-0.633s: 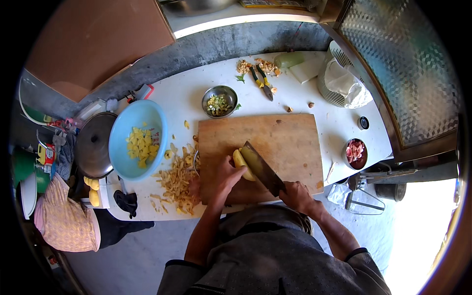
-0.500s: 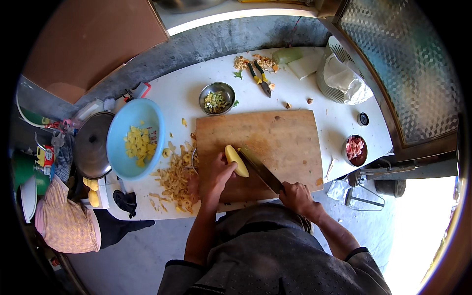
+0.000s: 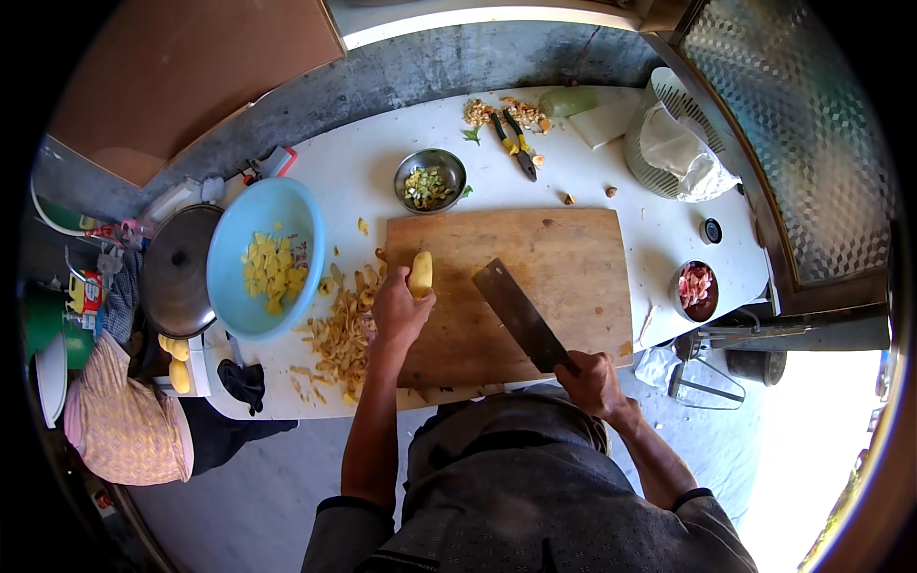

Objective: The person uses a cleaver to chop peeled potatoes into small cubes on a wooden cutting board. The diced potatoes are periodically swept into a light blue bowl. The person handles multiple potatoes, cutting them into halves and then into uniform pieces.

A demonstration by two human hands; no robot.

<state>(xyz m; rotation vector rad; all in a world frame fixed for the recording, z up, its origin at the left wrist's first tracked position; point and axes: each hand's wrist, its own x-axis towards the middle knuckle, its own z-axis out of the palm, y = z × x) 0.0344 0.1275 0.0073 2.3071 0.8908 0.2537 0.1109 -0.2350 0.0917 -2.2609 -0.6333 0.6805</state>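
Note:
My left hand (image 3: 399, 310) is closed around a peeled yellow potato (image 3: 420, 274), held over the left part of the wooden cutting board (image 3: 564, 248). In my right hand (image 3: 594, 384) is the handle of a cleaver (image 3: 519, 315), its broad dark blade slanting up and left above the board. Blade and potato are apart. Beside my left hand, potato peelings (image 3: 344, 339) lie heaped along the board's left edge. A light blue basin (image 3: 313, 229) with cut potato pieces (image 3: 270, 267) stands farther left.
Behind the board are a metal bowl of chopped greens (image 3: 429, 186) and pliers (image 3: 516, 143). A bowl of raw meat (image 3: 696, 286), a small black lid (image 3: 710, 230) and a pale basket (image 3: 659, 115) stand right. A dark pot lid (image 3: 177, 267) and whole potatoes (image 3: 178, 363) are at left.
My left hand has moved left with the potato, turning it more upright and away from the blade. The cleaver has shifted slightly right, its broad side now showing.

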